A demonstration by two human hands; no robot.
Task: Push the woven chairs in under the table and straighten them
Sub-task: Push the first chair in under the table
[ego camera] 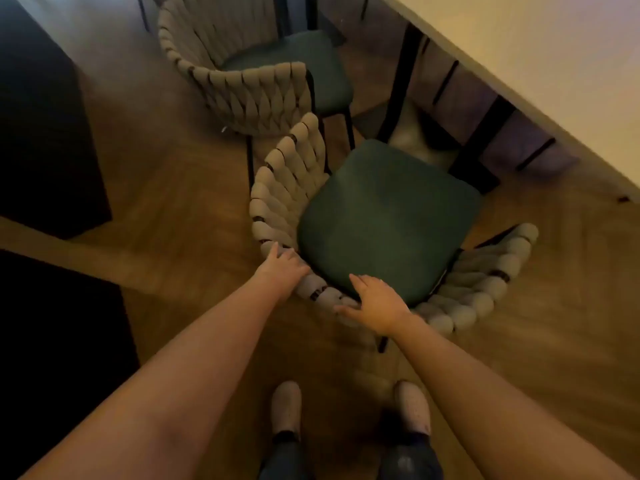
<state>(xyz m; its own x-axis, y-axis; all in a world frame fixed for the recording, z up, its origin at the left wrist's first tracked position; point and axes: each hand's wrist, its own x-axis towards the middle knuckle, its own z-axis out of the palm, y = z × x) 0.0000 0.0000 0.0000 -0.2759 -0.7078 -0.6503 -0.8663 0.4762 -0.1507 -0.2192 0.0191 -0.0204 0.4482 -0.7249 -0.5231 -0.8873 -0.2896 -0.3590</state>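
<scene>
At my far left stands a dark, boxy piece of furniture (45, 140), with a dark rug (59, 341) below it on the brown wooden plank floor (173, 237).

Next comes the farther woven chair (256, 95), with a beige rope-weave wraparound back, a dark green seat cushion and thin black legs. It stands out on the floor, its back turned toward me, and its woven side is just beside the left arm of the chair I am handling.

My left hand (284, 266) holds the back rim of the nearer woven chair (384, 216), which has the same beige weave, green cushion and black legs. My thumb lies along the weave, and my fingers seem to fold over the rim toward the seat, though the blur hides them. This chair stands on the floor at an angle to the table. Its seat is clear of the tabletop and its front corner points at a black table leg (398, 84).

My right hand (375, 303) rests flat on the middle of the same back rim. The fingers are spread and straight, reaching over the edge of the cushion, and grasp nothing.

Below my arms are my two pale shoes (285, 407) on the floor.

At the upper right runs the pale, light-coloured tabletop (536, 64), set diagonally, with dark legs and chair frames in the shadow beneath it.
</scene>
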